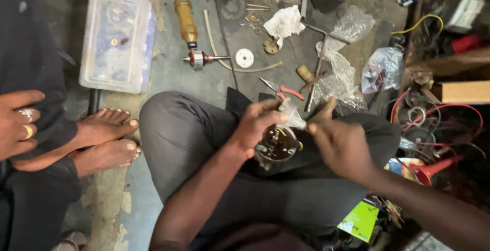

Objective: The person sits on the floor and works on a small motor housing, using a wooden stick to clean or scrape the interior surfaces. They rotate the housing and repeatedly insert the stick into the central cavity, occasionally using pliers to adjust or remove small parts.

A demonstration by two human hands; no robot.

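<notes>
- Dark, coppery and round, a motor housing (pixel 277 145) sits in my lap, pressed against the palm side of my left hand (pixel 254 125); that hand curls around its upper left rim, fingers closed on it.
- My left thumb and forefinger also pinch the top of a small clear plastic piece (pixel 294 117), which stands just above the housing, between my two hands.
- My right hand (pixel 341 144) lies just right of the housing, fingers narrowed and closed on the other end of the clear piece; I cannot tell how firmly it grips.
- Beyond my left hand, on the concrete floor (pixel 173 72), lie red-handled pliers (pixel 280 89), near my fingertips.
- Farther out from that hand I see a motor rotor (pixel 200 58) on its shaft, a white disc (pixel 244 57) just beside it, and an amber bottle (pixel 185 20) above the rotor.
- Well to the left of my left hand rests a clear plastic box (pixel 117 39).
- Past my right hand, crumpled clear plastic wrap (pixel 339 67) spreads over the floor, and tangled red wires (pixel 439 123) lie to its right.
- Another person's bare feet (pixel 104 141) and a ringed hand (pixel 18 123) are well left of my own hands.
</notes>
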